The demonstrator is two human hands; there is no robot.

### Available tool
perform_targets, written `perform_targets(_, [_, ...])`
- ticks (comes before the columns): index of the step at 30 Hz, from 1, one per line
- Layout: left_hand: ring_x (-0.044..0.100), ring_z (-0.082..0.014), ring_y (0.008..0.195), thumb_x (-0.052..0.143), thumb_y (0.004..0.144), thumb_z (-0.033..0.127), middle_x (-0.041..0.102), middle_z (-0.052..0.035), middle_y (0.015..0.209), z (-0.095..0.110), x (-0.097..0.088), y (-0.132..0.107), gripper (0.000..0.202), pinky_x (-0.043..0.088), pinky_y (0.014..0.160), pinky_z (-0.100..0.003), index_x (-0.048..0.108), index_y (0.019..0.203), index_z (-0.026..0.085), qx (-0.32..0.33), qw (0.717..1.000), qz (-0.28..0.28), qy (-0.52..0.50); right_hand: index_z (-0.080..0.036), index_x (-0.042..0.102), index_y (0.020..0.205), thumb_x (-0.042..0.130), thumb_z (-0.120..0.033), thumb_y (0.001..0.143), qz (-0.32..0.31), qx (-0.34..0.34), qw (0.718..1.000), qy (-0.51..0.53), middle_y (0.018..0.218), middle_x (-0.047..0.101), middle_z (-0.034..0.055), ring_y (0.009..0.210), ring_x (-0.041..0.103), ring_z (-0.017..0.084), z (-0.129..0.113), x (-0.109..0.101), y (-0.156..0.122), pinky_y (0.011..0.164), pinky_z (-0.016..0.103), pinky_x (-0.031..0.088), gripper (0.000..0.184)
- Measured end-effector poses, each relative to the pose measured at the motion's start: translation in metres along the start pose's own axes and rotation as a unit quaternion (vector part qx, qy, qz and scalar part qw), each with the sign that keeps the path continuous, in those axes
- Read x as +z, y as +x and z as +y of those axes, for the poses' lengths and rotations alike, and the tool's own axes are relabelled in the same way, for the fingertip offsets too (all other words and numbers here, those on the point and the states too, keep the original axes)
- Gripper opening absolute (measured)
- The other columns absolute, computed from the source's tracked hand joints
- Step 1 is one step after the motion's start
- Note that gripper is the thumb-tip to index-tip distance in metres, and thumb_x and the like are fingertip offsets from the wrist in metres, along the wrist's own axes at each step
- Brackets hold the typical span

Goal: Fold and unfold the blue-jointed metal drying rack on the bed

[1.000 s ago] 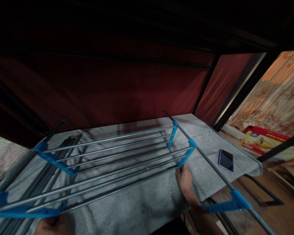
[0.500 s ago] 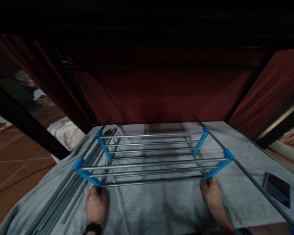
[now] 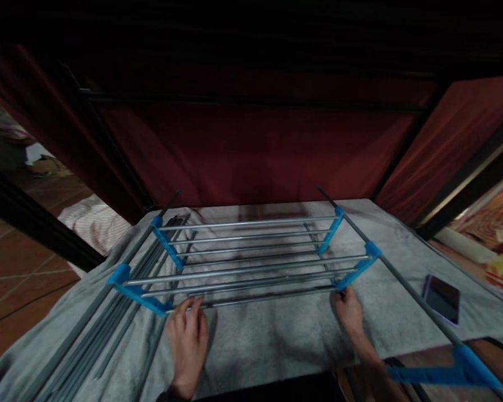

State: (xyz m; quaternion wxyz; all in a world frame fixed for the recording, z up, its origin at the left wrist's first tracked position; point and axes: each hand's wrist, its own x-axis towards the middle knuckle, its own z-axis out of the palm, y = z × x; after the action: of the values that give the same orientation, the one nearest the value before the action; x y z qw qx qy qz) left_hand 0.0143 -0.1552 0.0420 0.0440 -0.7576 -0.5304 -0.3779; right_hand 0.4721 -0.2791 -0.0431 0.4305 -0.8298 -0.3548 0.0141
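Head view, nearest first: a blue fitting (image 3: 471, 365) sits low at the right, on the right side pole (image 3: 411, 290) of a metal rack (image 3: 251, 269). The left hand (image 3: 188, 335) has its fingers laid out over the nearest bar (image 3: 268, 297), close to that bar's left end; whether it grips, I cannot tell. The right hand (image 3: 349, 312) is curled up at the lower end of the right near bracket (image 3: 354, 274) and appears to be grasping it. The rack lies straight ahead of both hands on a grey blanket (image 3: 255, 340), its long bars running left to right, so each hand is near one end and neither is clearly nearer to the whole. Beside the left near bracket (image 3: 146, 300), a bundle of tubes (image 3: 109, 324) points away from the person. A phone (image 3: 442, 300) rests right of the right side pole. Past the rack's far bars, red cloth (image 3: 255, 151) hangs as a backdrop.
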Motion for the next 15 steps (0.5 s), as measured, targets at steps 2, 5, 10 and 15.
perform_targets(2, [0.064, -0.0302, 0.115, 0.043, 0.102, 0.026, 0.069, -0.0143, 0.124, 0.022, 0.016, 0.016, 0.036, 0.051, 0.102, -0.048, 0.067, 0.127, 0.019, 0.045, 0.997, -0.063, -0.025, -0.018, 0.066, 0.115, 0.046, -0.037, 0.081, 0.008, -0.004, 1.0, 0.003, 0.102, 0.075, 0.0128, 0.091, 0.07, 0.031, -0.001, 0.001, 0.0, 0.084, 0.043, 0.053, 0.044])
perform_targets(5, [0.064, -0.03, 0.122, 0.044, 0.102, 0.023, 0.07, -0.0147, 0.13, 0.041, 0.047, 0.042, 0.037, 0.051, 0.107, -0.048, 0.068, 0.129, 0.017, 0.096, 0.972, -0.208, -0.047, -0.02, 0.067, 0.115, 0.048, -0.034, 0.081, 0.015, -0.009, 1.0, 0.018, 0.102, 0.075, 0.0114, 0.093, 0.071, 0.03, -0.004, 0.002, -0.001, 0.085, 0.041, 0.054, 0.042])
perform_targets(10, [0.067, -0.0277, 0.124, 0.043, 0.099, 0.014, 0.072, -0.0144, 0.129, 0.05, 0.085, 0.064, 0.037, 0.05, 0.11, -0.042, 0.071, 0.123, 0.016, 0.118, 0.917, -0.381, -0.006, -0.021, 0.067, 0.118, 0.049, -0.029, 0.08, 0.026, -0.011, 0.998, 0.053, 0.109, 0.075, 0.0116, 0.101, 0.071, 0.029, -0.01, 0.003, -0.001, 0.093, 0.042, 0.055, 0.043])
perform_targets(15, [0.067, -0.0277, 0.125, 0.041, 0.097, 0.008, 0.074, -0.0145, 0.128, 0.054, 0.091, 0.074, 0.044, 0.049, 0.112, -0.043, 0.07, 0.129, 0.017, 0.15, 0.892, -0.427, 0.017, -0.021, 0.068, 0.116, 0.051, -0.024, 0.08, 0.046, -0.024, 0.995, 0.08, 0.116, 0.074, 0.0119, 0.11, 0.069, 0.029, -0.016, 0.005, -0.001, 0.104, 0.044, 0.052, 0.041])
